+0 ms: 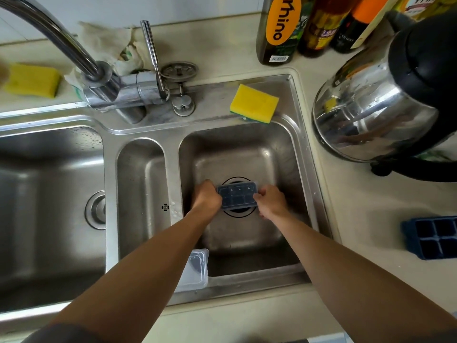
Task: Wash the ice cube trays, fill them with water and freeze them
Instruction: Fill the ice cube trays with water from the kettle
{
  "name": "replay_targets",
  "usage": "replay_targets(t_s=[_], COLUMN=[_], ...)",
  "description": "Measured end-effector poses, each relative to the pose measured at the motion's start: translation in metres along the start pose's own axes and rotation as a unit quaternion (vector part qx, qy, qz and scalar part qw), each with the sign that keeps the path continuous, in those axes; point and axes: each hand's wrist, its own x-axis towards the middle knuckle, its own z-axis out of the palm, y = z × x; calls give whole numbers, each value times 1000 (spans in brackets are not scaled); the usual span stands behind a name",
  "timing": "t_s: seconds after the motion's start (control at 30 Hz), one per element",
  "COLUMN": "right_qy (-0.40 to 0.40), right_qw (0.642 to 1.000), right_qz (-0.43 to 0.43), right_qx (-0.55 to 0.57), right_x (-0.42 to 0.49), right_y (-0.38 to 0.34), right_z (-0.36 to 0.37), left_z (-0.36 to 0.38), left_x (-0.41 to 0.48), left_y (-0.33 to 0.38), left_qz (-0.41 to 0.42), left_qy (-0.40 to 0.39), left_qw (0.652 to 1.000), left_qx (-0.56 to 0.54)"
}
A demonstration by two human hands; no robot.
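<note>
Nearest: a clear lid lies on the front rim of the sink, partly under the left forearm.

Right basin: both hands are down inside it. The left hand is curled round the left end of a dark blue ice cube tray. The right hand pinches its right end. The tray has a clear cover on top and sits directly over the drain; cannot tell whether it touches the basin floor.

Right, on the surface: a second ice cube tray, blue, uncovered, compartments up, well apart from the hands.

Farther: a yellow sponge on the sink's back ledge and a steel kettle to its right.

Back: the faucet, another yellow sponge, a crumpled cloth and bottles along the wall.
</note>
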Motion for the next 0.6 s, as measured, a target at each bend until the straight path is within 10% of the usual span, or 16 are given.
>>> replay_targets(t_s=[0.6], right_qy=[-2], right_qw=[999], right_qz=[17], right_qx=[28], right_x=[-8], right_y=[-5], right_z=[-4], left_z=[0], left_x=[-2], left_y=[8], left_qz=[-23], left_qy=[-9], left_qw=[999], left_qx=[-30])
